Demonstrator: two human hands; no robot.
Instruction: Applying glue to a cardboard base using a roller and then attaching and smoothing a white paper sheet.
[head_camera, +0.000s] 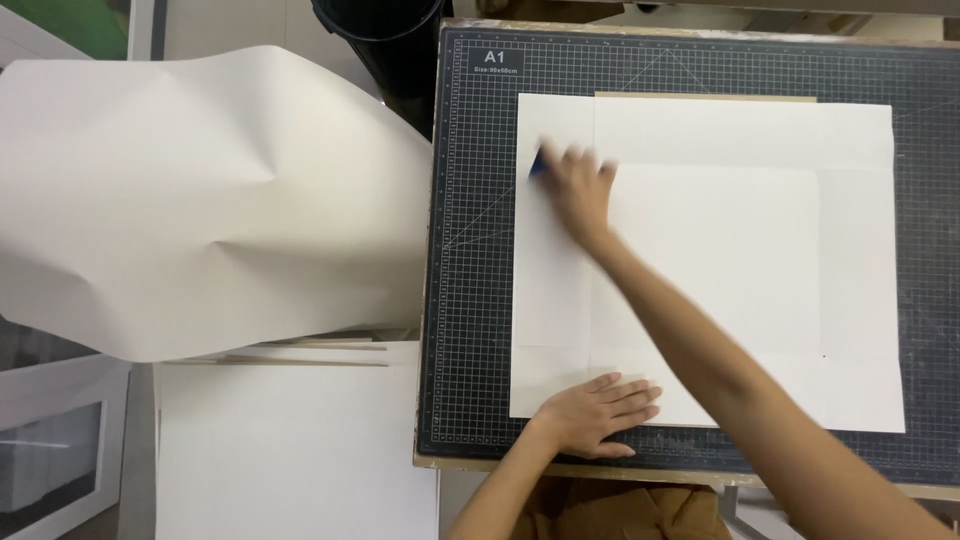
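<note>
On the cutting mat (470, 300), white creased paper (720, 260); left hand (595, 412) flat, right hand (578, 190) gripping blue tool (537, 165)

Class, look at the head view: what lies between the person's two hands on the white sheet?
Only bare white paper sheet shows between the left hand and the blurred right hand, which holds a small blue tool.

right hand (578, 190) blurred; its small blue tool (537, 165), perhaps a scraper, mostly hidden.

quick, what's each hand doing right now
left hand: open, flat on the white paper
right hand: blurred, closed on a small blue tool
</note>
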